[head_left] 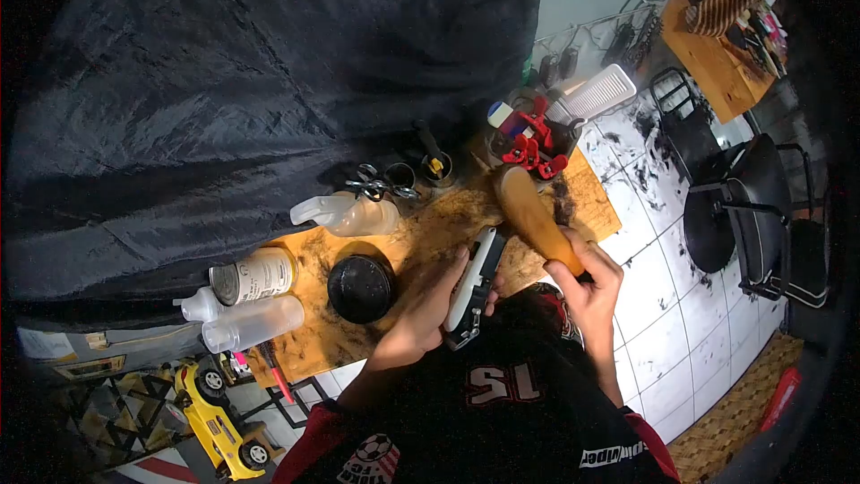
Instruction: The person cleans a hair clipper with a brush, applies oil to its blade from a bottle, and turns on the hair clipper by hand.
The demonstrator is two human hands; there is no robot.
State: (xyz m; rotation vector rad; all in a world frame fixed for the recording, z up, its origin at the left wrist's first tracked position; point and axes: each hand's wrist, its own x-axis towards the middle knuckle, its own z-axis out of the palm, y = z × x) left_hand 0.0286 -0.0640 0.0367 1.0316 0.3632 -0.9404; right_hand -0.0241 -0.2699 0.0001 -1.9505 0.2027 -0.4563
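Note:
My left hand (425, 315) is wrapped round a black-and-white hair clipper (477, 285), held above the near edge of the wooden table (430, 246). In my right hand (591, 285) is an orange-brown brush (530, 215), gripped at its near end between thumb and fingers. The brush slants away toward a container with red clips (537, 145), and its far tip is hard to make out. A small gap separates the brush from the clipper. Dark hair trimmings lie scattered over the tabletop beneath both hands.
Left of my hands stand a black bowl (360, 289), a spray bottle (345, 213), scissors (380, 185), a tin can (255, 276) and a clear bottle (253, 324). A dark cloth (269, 108) hangs beyond the table. At right are a black chair (761, 202) and hair-strewn floor tiles (658, 282).

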